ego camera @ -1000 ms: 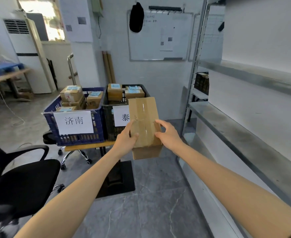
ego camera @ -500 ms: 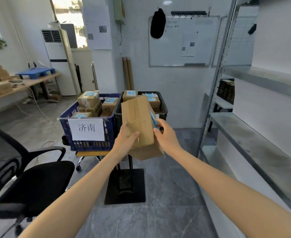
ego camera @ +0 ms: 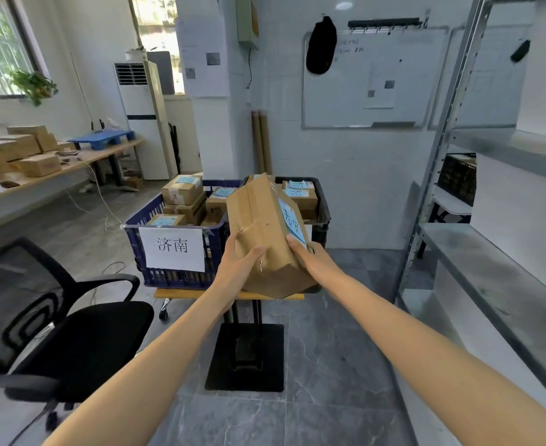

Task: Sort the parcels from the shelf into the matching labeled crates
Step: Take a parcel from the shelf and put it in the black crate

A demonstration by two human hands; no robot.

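We hold the parcel [ego camera: 262, 233] tilted between both hands. Our left hand [ego camera: 238, 268] curls round its near left corner, and our right hand [ego camera: 312, 257] grips its right side below the blue label [ego camera: 292, 222]. The blue crate [ego camera: 213, 249] sits just beyond the left hand, and the black crate [ego camera: 324, 210] is behind the right.

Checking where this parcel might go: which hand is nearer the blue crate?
Left. The left hand grips the parcel on its left side, just beside the blue crate at its front right corner; the right hand holds the parcel's right side, in front of the black crate.
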